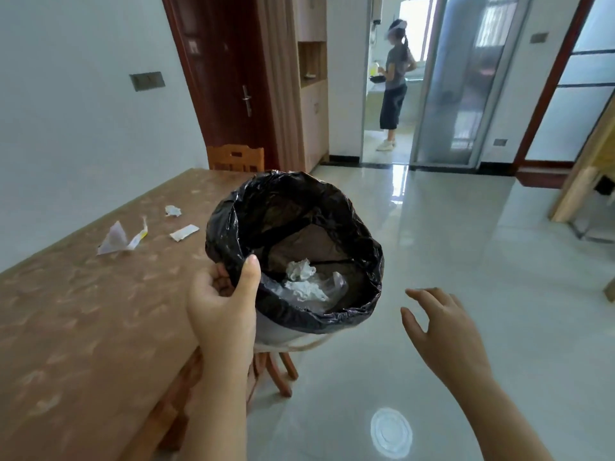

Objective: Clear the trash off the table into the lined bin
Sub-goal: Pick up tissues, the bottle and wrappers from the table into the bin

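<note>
My left hand (221,304) grips the near rim of a white bin (276,334) lined with a black bag (332,207), held up beside the table's edge. Crumpled white tissue (301,269) and clear plastic (332,287) lie inside the bin. My right hand (442,324) hovers open to the right of the bin, holding nothing. On the brown table (83,327) lie a torn white wrapper with a yellow strip (121,239), a small crumpled paper (173,211) and a flat white packet (184,233).
A wooden chair (236,158) stands at the table's far end, and wooden stool legs (283,374) show under the bin. The glossy tiled floor (466,227) stretches right. A person (396,81) stands in the far doorway. A wooden frame (585,174) is at right.
</note>
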